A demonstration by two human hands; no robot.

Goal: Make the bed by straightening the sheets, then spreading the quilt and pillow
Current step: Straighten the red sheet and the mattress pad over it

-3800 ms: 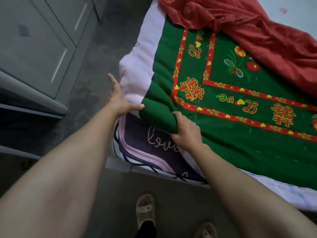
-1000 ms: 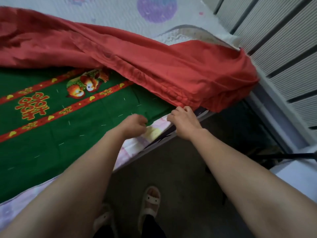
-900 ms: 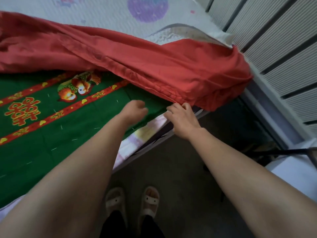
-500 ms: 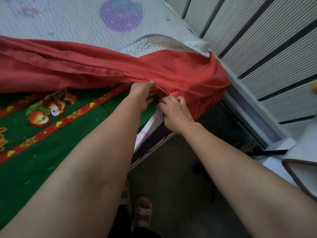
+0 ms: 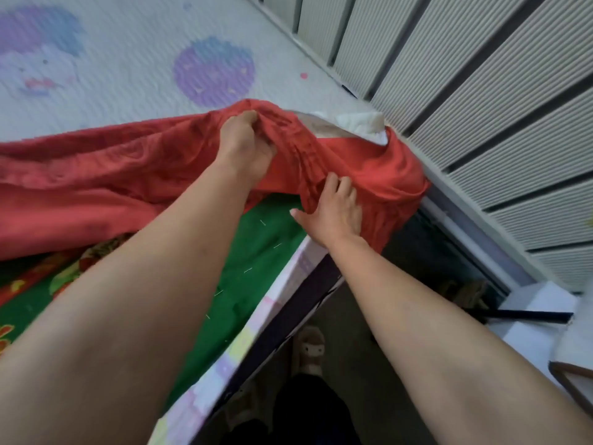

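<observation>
Both hands have risen from the bed edge since half a second ago, and the left has lifted a fold of cloth with it. Two bare hands work on one red quilt (image 5: 96, 175), which lies bunched across the bed and spills over its far corner by the ribbed wall panels (image 5: 481, 107). The left hand (image 5: 244, 146) clenches a raised fold of the quilt, fingers curled into the cloth. The right hand (image 5: 333, 210) lies on the red folds just below, thumb spread out over the green cover (image 5: 256, 268). Its fingertips are sunk in the cloth, so I cannot tell whether they pinch it. One pale sheet (image 5: 128, 91) lies beyond the quilt, printed with two purple rounds. Two slippers (image 5: 309, 350) show on the floor between the arms, the nearer one blurred.
</observation>
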